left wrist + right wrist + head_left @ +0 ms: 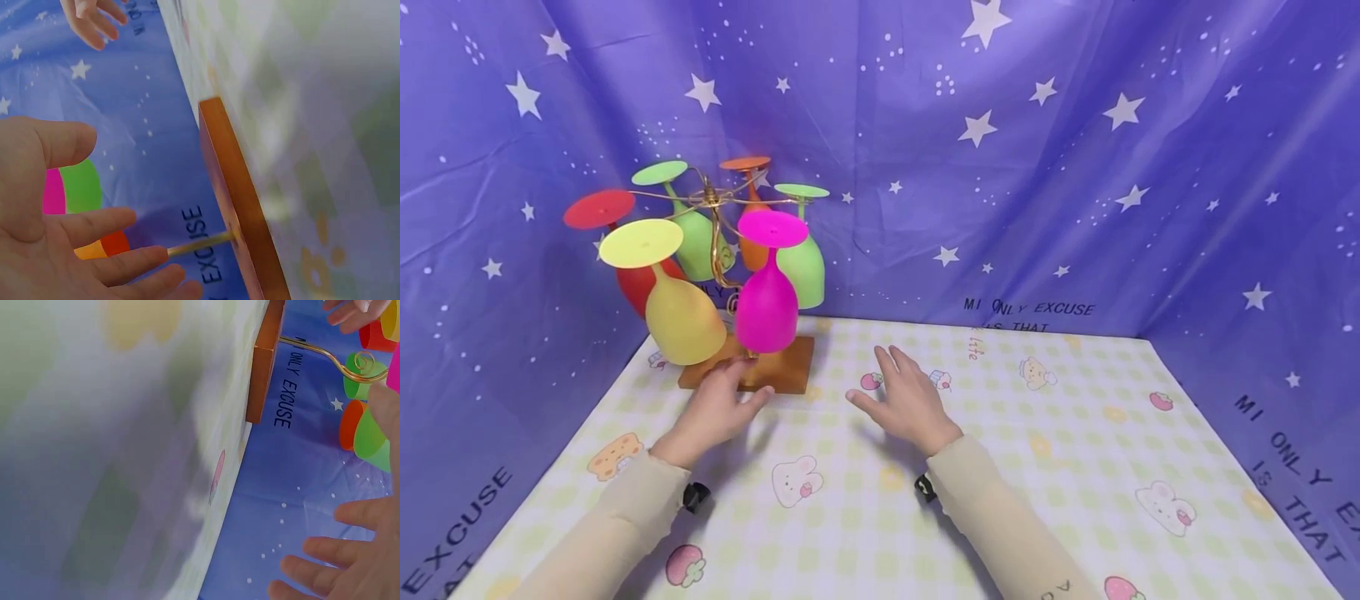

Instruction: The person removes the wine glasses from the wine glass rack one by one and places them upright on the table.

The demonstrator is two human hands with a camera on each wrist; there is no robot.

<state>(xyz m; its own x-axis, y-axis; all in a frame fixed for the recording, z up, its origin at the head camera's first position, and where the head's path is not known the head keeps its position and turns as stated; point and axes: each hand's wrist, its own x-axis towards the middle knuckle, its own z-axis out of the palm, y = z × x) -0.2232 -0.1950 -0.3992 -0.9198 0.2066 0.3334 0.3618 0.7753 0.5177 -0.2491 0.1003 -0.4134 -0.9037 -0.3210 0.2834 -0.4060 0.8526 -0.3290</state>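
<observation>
A wine glass rack with a gold metal stem (721, 250) and a wooden base (790, 367) stands at the back left of the table. Upside down on its arms hang several coloured goblets, among them a yellow goblet (683, 321), a magenta goblet (767, 304), a red goblet (632, 283) and an orange goblet (752, 242). My left hand (715, 412) hovers by the front of the base, below the yellow goblet, fingers spread and holding nothing. To the right of the rack, my right hand (910, 404) is above the table with its fingers extended, also holding nothing.
A checked tablecloth (1000, 500) with printed cartoon figures covers the table. Purple star-patterned curtains (895, 100) hang behind it and on both sides. The rack stands close to the back curtain.
</observation>
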